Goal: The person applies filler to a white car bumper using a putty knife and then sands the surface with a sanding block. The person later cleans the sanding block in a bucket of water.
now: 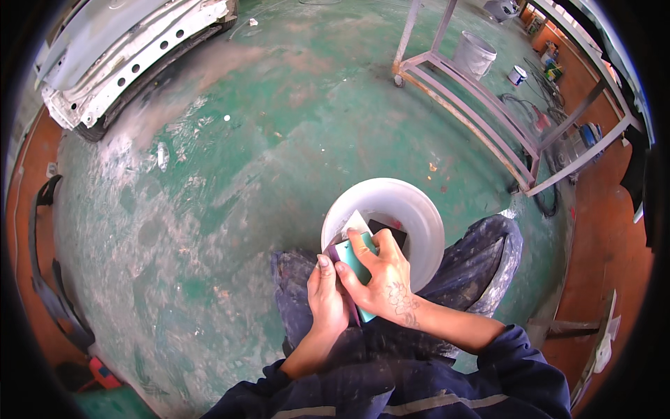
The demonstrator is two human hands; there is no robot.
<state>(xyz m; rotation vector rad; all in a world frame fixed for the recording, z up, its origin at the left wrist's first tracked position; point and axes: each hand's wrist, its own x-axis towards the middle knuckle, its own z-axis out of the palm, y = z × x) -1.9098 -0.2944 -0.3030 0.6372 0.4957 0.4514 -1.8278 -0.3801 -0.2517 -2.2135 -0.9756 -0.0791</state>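
My right hand is closed around a teal flat block, thumb on one side and fingers over its top. It looks like a sanding block. Against the block's left side lies a dark purple sheet, perhaps sandpaper. My left hand presses the sheet and block from the left, its fingers held together. Both hands are over the near-left rim of a white bucket between my knees. Inside the bucket are a white pointed piece and a dark flat piece, partly hidden by my hand.
A metal frame stand on casters stands at the far right, with a grey bucket behind it. A small tin and cables lie beyond. A white car body part fills the far left. Dusty green floor lies between.
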